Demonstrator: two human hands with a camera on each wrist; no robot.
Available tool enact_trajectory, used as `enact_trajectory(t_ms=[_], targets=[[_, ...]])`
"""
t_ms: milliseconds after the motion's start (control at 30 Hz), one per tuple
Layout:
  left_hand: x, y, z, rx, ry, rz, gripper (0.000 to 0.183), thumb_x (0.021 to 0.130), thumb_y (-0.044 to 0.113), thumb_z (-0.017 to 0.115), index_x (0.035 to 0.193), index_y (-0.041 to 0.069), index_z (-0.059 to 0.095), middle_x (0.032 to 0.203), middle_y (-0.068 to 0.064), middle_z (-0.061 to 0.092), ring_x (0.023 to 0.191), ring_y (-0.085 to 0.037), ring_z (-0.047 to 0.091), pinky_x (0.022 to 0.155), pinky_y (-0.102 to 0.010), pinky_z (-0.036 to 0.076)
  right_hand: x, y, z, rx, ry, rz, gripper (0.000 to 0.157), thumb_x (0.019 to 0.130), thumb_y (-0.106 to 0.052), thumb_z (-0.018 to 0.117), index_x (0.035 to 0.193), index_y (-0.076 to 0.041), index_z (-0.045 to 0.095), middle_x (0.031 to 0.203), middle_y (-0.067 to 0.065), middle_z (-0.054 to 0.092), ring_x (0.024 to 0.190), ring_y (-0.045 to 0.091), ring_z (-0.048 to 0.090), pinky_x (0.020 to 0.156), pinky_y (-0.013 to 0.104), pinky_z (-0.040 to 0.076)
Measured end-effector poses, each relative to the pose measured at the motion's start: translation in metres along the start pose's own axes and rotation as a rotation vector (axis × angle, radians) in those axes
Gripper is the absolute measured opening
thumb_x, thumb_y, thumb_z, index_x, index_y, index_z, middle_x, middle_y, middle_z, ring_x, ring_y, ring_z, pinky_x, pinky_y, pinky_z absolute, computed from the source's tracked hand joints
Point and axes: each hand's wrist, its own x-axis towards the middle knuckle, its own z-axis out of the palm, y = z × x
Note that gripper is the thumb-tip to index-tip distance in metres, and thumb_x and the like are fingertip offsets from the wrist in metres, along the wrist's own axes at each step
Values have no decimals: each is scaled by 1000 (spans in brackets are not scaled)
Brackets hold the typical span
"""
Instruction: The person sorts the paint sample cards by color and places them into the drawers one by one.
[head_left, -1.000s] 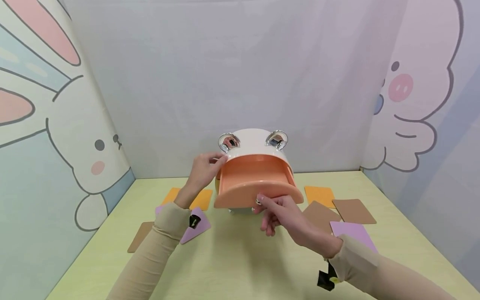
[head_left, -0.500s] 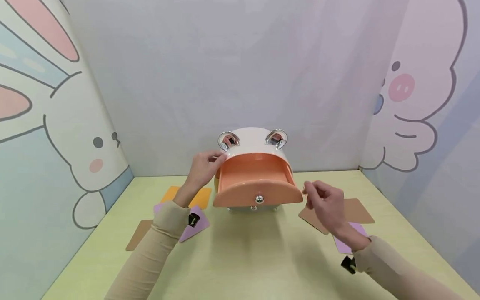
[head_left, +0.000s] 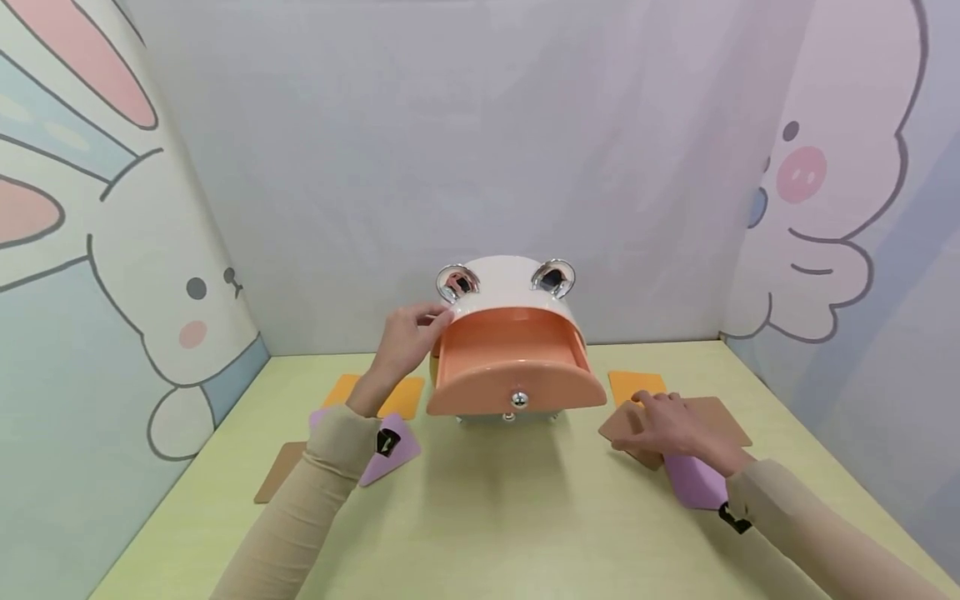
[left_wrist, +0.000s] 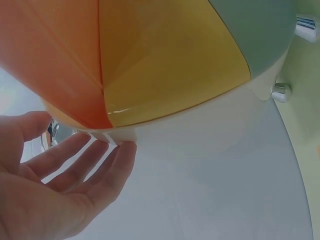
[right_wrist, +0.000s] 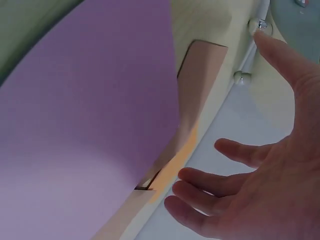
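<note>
In the head view a frog-faced drawer box (head_left: 504, 279) stands at the middle, with a white top and two shiny silver eyes. Its orange top drawer (head_left: 517, 387) is pulled out, a silver knob (head_left: 519, 400) on its front. My left hand (head_left: 405, 343) touches the box's upper left side; in the left wrist view its fingertips rest on the white shell (left_wrist: 200, 125). My right hand (head_left: 671, 427) hovers over a brown card (head_left: 628, 421) with spread fingers, gripping nothing visible. Whether its fingertips touch the card I cannot tell. A purple card (head_left: 693, 483) lies below that wrist.
On the right are an orange card (head_left: 633, 383) and another brown card (head_left: 720, 417). Orange (head_left: 405, 398), purple (head_left: 393, 450) and brown cards (head_left: 281, 471) lie left of the box. A pale wall (head_left: 480, 167) stands behind.
My right hand has let go of the drawer's knob and moved right and down to the cards, its fingers spreading. My left hand and the pulled-out drawer have stayed put.
</note>
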Motion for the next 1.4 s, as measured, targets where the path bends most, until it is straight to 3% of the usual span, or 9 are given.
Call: enact_trajectory(t_ms=[100,300,567,700,833,933,1133,1400], targets=[[0,1,-1,-2,3,-1,28,95,25,61,109,2,71,107,-17,71,97,-33,69,85,-45,57,-1,3,2,-18,-38,-10,94,65,-64,77,125,4,50,103,19,62,96,40,55,77,53,46],[0,3,-1,5,6,2,28,95,24,61,108,2,71,107,-17,72,96,-33,69,85,-45,57,-2,7,2,2,-47,-30,69,64,-53,82,101,-3,53,78,5,52,73,20,49,61,33,39],[-1,2,2,4,-3,-1,27,95,23,61,108,2,71,106,-17,71,96,-33,69,86,-45,57,2,9,3,43,-37,-40,69,64,-47,84,106,0,55,85,9,54,72,20,50,59,31,40],[-1,3,1,-1,-5,-8,27,95,24,61,108,3,71,107,-17,71,98,-34,69,85,-45,57,9,9,-6,137,-31,-44,72,66,-43,85,112,3,56,97,15,58,82,23,54,65,34,47],[0,3,1,0,-6,-16,27,95,24,61,108,3,71,107,-17,71,98,-34,68,86,-45,56,16,6,-21,210,20,-77,81,66,-38,86,123,10,53,112,22,59,96,30,56,79,43,50],[0,3,0,2,-7,-20,27,95,24,61,108,3,71,108,-17,71,98,-33,68,85,-45,57,20,4,-36,233,53,-118,81,66,-37,86,124,10,53,115,23,60,99,31,56,82,44,49],[-1,3,0,3,-2,-14,27,95,23,61,108,1,71,107,-18,71,97,-34,69,87,-45,56,22,-5,-75,278,67,-173,80,69,-37,86,127,6,51,119,20,59,106,32,54,84,43,50],[-2,5,1,4,2,-16,28,95,23,61,110,2,71,108,-18,71,98,-33,68,87,-45,56,18,-32,-129,301,83,-263,76,71,-33,85,129,1,50,127,18,56,117,34,49,93,54,43]])
